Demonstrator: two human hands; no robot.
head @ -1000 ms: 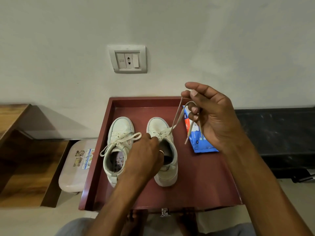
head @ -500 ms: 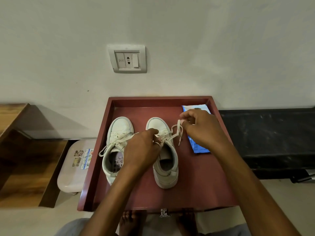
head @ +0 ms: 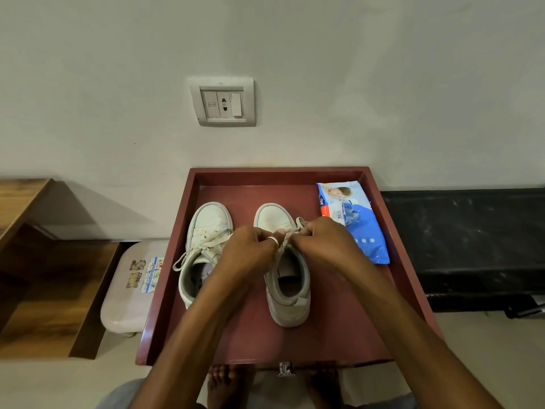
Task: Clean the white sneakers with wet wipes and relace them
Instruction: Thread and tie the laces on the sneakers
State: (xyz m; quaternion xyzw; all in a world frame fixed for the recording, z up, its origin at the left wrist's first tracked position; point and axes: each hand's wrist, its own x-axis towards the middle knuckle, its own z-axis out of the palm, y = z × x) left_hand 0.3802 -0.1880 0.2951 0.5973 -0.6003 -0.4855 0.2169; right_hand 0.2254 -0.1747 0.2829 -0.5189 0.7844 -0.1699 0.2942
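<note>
Two white sneakers stand side by side, toes toward the wall, on a dark red table. The left sneaker [head: 206, 228] is laced, with a loop of lace hanging off its left side. Both hands meet over the tongue of the right sneaker [head: 290, 293]. My left hand [head: 250, 252], with a ring on one finger, pinches the lace [head: 300, 223] from the left. My right hand [head: 323, 242] pinches the same lace from the right, a short loop sticking up above its fingers. The eyelets beneath are hidden by the hands.
A blue pack of wet wipes [head: 354, 219] lies at the back right of the red table [head: 333, 338], which has a raised rim. A pale plastic stool [head: 129, 293] and wooden shelving [head: 44, 276] sit left; a black surface [head: 472, 246] is right. Bare feet [head: 227, 385] show below.
My right hand came down from holding the lace high and to the right, and now meets my left hand over the right sneaker's tongue. The lace slack is gathered in.
</note>
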